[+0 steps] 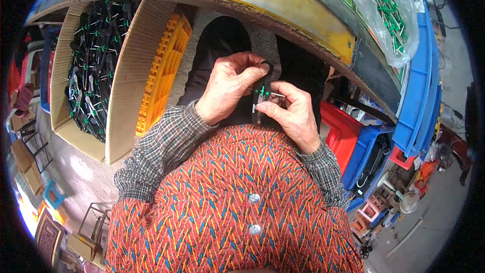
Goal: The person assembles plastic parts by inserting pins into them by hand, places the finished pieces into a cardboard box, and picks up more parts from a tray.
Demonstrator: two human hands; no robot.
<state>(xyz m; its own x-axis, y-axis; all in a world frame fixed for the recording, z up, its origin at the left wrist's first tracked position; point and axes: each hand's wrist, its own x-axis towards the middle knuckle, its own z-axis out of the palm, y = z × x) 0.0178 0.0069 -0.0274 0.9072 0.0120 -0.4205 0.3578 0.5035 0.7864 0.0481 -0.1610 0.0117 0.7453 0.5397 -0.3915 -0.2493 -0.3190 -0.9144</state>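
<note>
Over my lap I hold a narrow black strip-like part (259, 100) upright between both hands. My left hand (225, 86) pinches its upper end between thumb and fingertips. Lower on the right side, my right hand (294, 115) grips it with the thumb against its face and the fingers curled behind. A small green cross-shaped fitting (262, 91) sits across the middle of the strip. From there a thin metal pin (277, 94) reaches toward my right fingers. Whether the pin passes through the strip cannot be made out.
An open cardboard box (124, 78) on my left holds many black parts with green fittings and pins. Beside it stands a yellow plastic crate (164, 71). A worktable edge (303, 25) curves ahead, bearing a clear bag (391, 20) of green-headed pins. Blue bins (417, 86) stand right.
</note>
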